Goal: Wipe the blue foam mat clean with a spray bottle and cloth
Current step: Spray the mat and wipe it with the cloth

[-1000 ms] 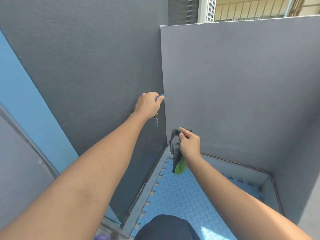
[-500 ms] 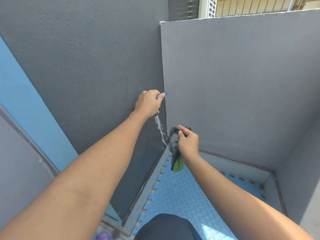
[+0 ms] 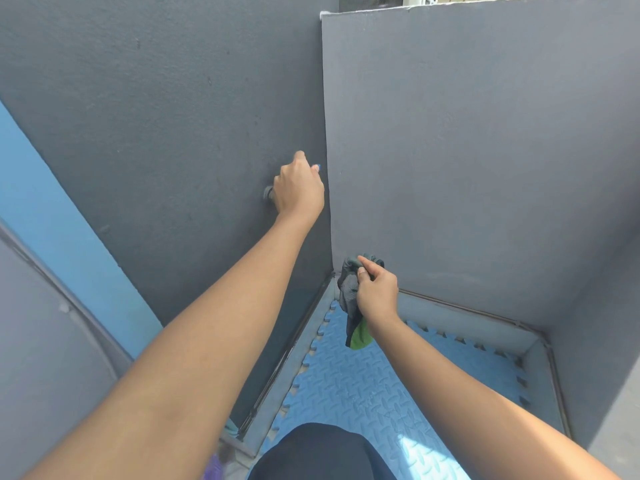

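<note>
The left hand (image 3: 300, 188) is seen at centre frame, raised against the dark grey wall (image 3: 166, 133) beside the corner. It is closed around a fixture (image 3: 267, 194), of which only a grey round part at the hand's left edge and a small blue tip (image 3: 317, 167) above the knuckles are shown. What the fixture is cannot be told.

The right hand (image 3: 375, 292) is held lower, just right of the corner, in front of the lighter grey wall (image 3: 485, 150). A cloth (image 3: 350, 296) is pinched between thumb and fingers. The cloth is dark grey with a green end, and it is left hanging below the hand, bunched at the top.

The mat (image 3: 346, 386) is laid on the floor in the lower centre and lower right of the frame. It is blue, stamped with a tread pattern, and edged with interlocking teeth. It is bordered by a grey strip (image 3: 304, 348) along the foot of both walls. A sunlit patch is noted on its lower part. The cloth is held above the mat's far corner, apart from it.

A dark garment (image 3: 322, 452) is seen at the bottom centre, covering part of the mat. A blue panel (image 3: 45, 216) is seen at the left edge.
</note>
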A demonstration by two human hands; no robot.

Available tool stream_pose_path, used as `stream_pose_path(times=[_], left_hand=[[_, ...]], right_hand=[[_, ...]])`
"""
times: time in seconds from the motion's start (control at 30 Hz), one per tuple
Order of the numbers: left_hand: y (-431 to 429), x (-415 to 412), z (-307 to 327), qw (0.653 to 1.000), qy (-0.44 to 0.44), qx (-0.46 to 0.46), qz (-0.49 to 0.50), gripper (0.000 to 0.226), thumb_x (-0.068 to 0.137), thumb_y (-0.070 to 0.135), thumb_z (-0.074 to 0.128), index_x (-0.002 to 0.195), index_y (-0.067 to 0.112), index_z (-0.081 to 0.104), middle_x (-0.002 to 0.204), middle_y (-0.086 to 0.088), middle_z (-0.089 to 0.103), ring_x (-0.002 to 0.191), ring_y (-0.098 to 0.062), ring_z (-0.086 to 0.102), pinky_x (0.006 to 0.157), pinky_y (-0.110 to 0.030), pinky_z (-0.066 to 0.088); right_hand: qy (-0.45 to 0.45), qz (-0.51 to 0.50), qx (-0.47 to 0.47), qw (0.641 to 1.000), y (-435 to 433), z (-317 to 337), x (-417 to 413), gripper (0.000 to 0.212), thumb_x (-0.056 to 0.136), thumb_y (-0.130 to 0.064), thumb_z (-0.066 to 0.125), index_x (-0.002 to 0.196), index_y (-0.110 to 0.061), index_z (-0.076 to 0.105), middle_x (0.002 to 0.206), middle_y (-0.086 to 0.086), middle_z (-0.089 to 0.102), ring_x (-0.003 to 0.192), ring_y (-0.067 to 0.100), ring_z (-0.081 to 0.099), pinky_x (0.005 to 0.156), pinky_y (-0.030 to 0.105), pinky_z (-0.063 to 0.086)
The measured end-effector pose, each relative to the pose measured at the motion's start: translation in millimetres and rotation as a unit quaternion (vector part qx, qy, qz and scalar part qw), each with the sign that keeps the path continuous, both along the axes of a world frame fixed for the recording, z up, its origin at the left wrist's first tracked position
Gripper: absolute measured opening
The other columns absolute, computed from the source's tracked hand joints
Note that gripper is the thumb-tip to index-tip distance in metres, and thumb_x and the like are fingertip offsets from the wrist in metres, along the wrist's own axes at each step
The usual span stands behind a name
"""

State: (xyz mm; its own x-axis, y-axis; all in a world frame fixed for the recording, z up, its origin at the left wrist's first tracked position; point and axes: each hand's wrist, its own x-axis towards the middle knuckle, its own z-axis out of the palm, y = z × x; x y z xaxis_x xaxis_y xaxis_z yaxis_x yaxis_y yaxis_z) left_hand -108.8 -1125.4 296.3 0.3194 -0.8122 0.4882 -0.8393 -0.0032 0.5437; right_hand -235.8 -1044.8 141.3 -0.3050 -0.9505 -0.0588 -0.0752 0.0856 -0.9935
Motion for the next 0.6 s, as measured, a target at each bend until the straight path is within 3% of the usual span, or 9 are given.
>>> stream_pose_path(times=[0.07, 0.17, 0.23, 0.27, 0.33, 0.37, 0.47, 0.6], left_hand=[[2, 3, -13, 0.996, -0.012, -0.080, -0.032, 0.038, 0.101, 0.011, 0.048, 0.139, 0.008, 0.054, 0.132, -0.011, 0.064, 0.131, -0.034, 0.052, 0.102, -0.044, 0.043], [22, -1, -57, 0.965, -0.091, -0.232, -0.081, 0.052, 0.092, -0.004, 0.047, 0.142, 0.006, 0.055, 0.154, -0.013, 0.046, 0.150, -0.038, 0.030, 0.121, -0.054, 0.026], [48, -9, -104, 0.946, -0.126, -0.262, -0.142, 0.053, 0.092, -0.006, 0.051, 0.143, 0.006, 0.055, 0.158, -0.014, 0.040, 0.152, -0.039, 0.026, 0.123, -0.056, 0.020], [58, -11, -130, 0.941, -0.133, -0.253, -0.178, 0.053, 0.091, -0.007, 0.052, 0.142, 0.005, 0.055, 0.157, -0.015, 0.041, 0.152, -0.038, 0.026, 0.123, -0.056, 0.021], [70, -5, -194, 0.941, -0.140, -0.191, -0.240, 0.052, 0.090, -0.009, 0.050, 0.140, 0.003, 0.057, 0.154, -0.016, 0.045, 0.150, -0.035, 0.030, 0.122, -0.054, 0.026], [74, 2, -224, 0.945, -0.141, -0.149, -0.254, 0.051, 0.089, -0.010, 0.050, 0.139, 0.002, 0.057, 0.152, -0.015, 0.047, 0.149, -0.034, 0.034, 0.122, -0.051, 0.029], [80, 26, -331, 0.954, -0.125, 0.058, -0.268, 0.047, 0.092, 0.000, 0.051, 0.138, 0.001, 0.056, 0.146, -0.016, 0.053, 0.140, -0.036, 0.045, 0.119, -0.043, 0.034], [111, 55, -446, 0.909, -0.146, 0.300, -0.250, 0.062, 0.096, 0.042, 0.034, 0.143, 0.006, 0.055, 0.151, -0.015, 0.050, 0.141, -0.037, 0.046, 0.116, -0.052, 0.039]], right_hand=[[0.001, 0.003, 0.009, 1.000, -1, -13, -3, 0.033, 0.105, -0.015, 0.049, 0.134, -0.022, 0.065, 0.044, -0.016, 0.048, 0.035, 0.005, 0.024, 0.040, 0.019, 0.029], [0.028, 0.000, 0.022, 0.999, 0, -42, -9, 0.033, 0.105, -0.016, 0.048, 0.133, -0.024, 0.065, 0.057, -0.014, 0.057, 0.039, 0.003, 0.029, 0.045, 0.020, 0.035], [0.065, -0.015, 0.028, 0.997, 1, -68, -15, 0.033, 0.104, -0.015, 0.049, 0.132, -0.023, 0.066, 0.084, -0.003, 0.070, 0.058, 0.005, 0.048, 0.067, 0.025, 0.050], [0.092, -0.023, 0.032, 0.995, 0, -82, -17, 0.034, 0.104, -0.014, 0.049, 0.132, -0.022, 0.067, 0.099, 0.002, 0.074, 0.076, 0.011, 0.059, 0.081, 0.027, 0.049], [0.146, -0.024, 0.030, 0.989, -2, -110, -21, 0.034, 0.103, -0.012, 0.049, 0.131, -0.019, 0.067, 0.119, 0.003, 0.072, 0.110, 0.019, 0.062, 0.091, 0.017, 0.036], [0.162, -0.013, 0.017, 0.987, -2, -120, -22, 0.034, 0.103, -0.011, 0.049, 0.131, -0.018, 0.067, 0.123, 0.003, 0.070, 0.118, 0.019, 0.060, 0.092, 0.015, 0.033], [0.243, 0.085, 0.000, 0.966, -3, -172, -24, 0.035, 0.101, -0.011, 0.053, 0.134, -0.017, 0.066, 0.125, 0.007, 0.067, 0.122, 0.024, 0.055, 0.098, 0.026, 0.039], [0.365, 0.307, 0.104, 0.873, 24, -262, -54, 0.052, 0.098, -0.010, 0.054, 0.149, -0.024, 0.050, 0.134, 0.010, 0.057, 0.128, 0.033, 0.047, 0.102, 0.037, 0.043]])
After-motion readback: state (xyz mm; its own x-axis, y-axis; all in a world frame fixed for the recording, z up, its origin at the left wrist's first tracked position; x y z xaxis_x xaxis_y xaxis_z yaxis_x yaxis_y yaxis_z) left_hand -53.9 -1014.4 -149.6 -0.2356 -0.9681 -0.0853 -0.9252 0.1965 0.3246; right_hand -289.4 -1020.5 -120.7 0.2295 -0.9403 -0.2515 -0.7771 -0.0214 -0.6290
